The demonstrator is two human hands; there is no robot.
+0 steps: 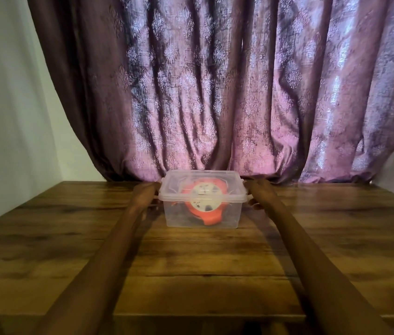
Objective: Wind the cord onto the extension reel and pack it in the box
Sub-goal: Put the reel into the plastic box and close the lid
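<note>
forearms: both bare, nearest the lens, run from the bottom edge up the table to the box, one each side
table (pixel 46 238): dark wood planks, front edge at the bottom of view, carries the box
left hand (pixel 145 192): at the box's left end, just under the lid rim; touching or a hair off, cannot tell
left fingers: tips hidden behind the box's left wall and latch; spread or curled, cannot tell
right hand (pixel 260 189): at the box's right end, level with the lid rim, contact looks likely but blurred
right fingers: a thumb or lower finger (pixel 255 204) shows just below the rim, bent inward toward the box wall; the rest point along the box's far right corner; clamped or only resting, cannot tell
box (pixel 179 218): clear plastic tub, between the two sets of fingers, upright on the table, near the far edge
lid (pixel 230 180): clear, sits on top of the box, side latches (pixel 245 194) just beside the fingertips
extension reel (pixel 209 217): orange body with pale round hub, inside the box, tilted, seen through the wall
cord: dark bit low on the reel, too blurred to say how it is wound
curtain (pixel 215 93): purple patterned, hangs past the fingers behind the table
wall (pixel 2 105): plain white, left of the curtain
</note>
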